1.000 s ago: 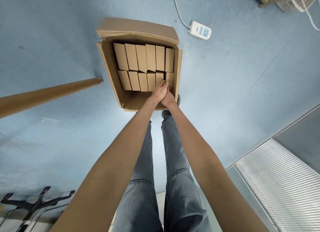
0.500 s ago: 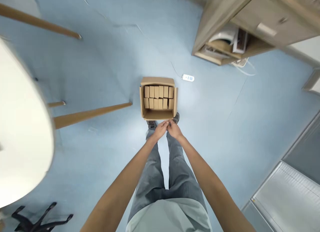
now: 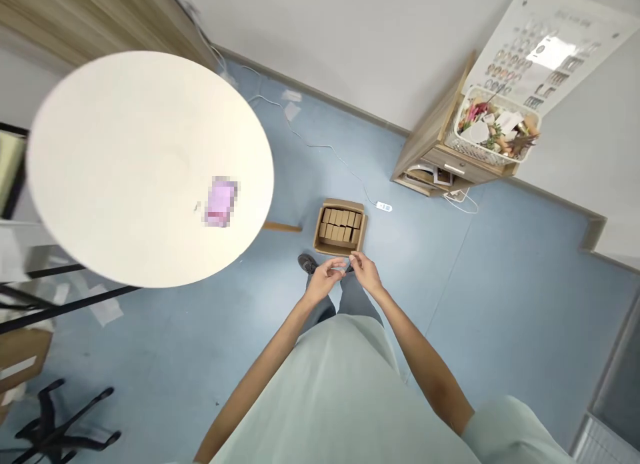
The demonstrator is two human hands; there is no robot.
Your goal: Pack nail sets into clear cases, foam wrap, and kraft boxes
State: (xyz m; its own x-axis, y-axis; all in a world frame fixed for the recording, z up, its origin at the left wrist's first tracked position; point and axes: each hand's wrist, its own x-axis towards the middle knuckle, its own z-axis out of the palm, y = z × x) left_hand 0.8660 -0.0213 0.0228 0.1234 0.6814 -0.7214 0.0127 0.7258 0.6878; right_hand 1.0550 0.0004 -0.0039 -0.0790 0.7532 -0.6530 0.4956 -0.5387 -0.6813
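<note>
An open cardboard box (image 3: 316, 241) stands on the floor just ahead of my feet, its flaps folded outward. Inside, two rows of small brown cartons (image 3: 341, 233) fill the far part, and a strip of bare bottom shows at the near side. My left hand (image 3: 325, 281) hovers between my body and the box with its fingers apart and nothing visible in them. Close beside it, my right hand (image 3: 367, 273) hangs over the box's near right corner, fingers loosely bent and apart, with no object showing. The two hands are near each other.
A round white table (image 3: 140, 164) is at the left with a pixelated pink item (image 3: 221, 202) on it. A white power strip (image 3: 384, 207) and its cable lie beyond the box. A wooden cabinet (image 3: 425, 151) carries a filled basket (image 3: 493, 156). A black chair base (image 3: 50, 434) stands lower left.
My view has tilted up and swung left, bringing in the tabletop, wall and basket. My hands, previously together at the box's near edge, have moved slightly apart with fingers loosened.
</note>
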